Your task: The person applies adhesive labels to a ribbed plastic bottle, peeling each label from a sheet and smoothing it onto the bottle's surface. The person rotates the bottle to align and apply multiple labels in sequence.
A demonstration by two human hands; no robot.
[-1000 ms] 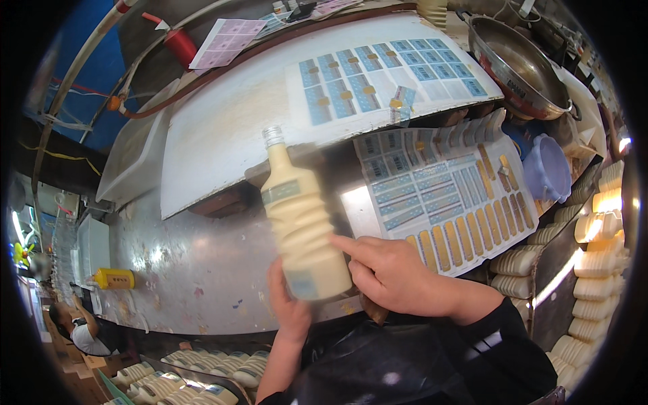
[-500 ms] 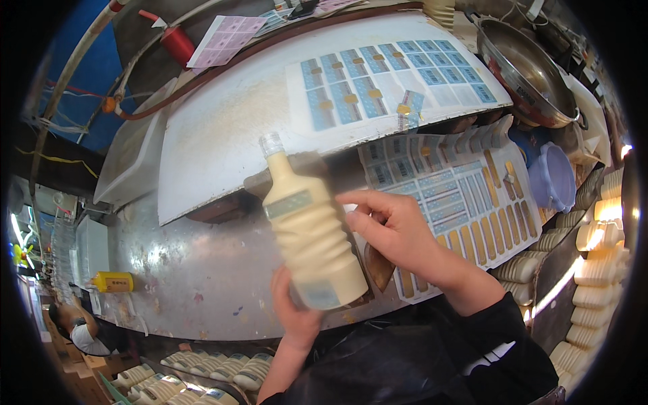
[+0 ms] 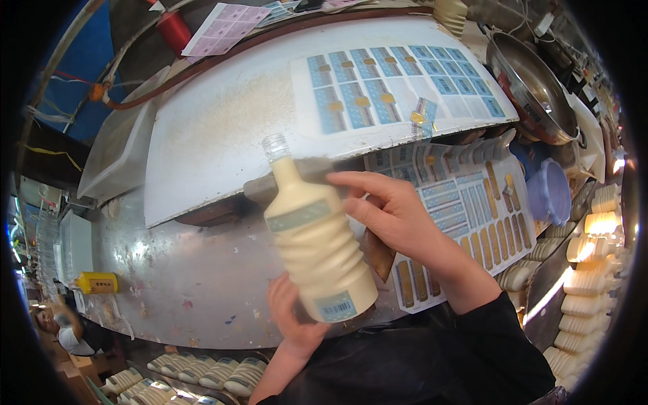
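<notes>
Supporting bottle, left hand partly hidden

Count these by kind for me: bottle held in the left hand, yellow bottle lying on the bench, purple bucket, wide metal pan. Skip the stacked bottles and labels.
Held cream bottle: 1
Yellow bottle: 1
Purple bucket: 1
Wide metal pan: 1
Total: 4
</notes>
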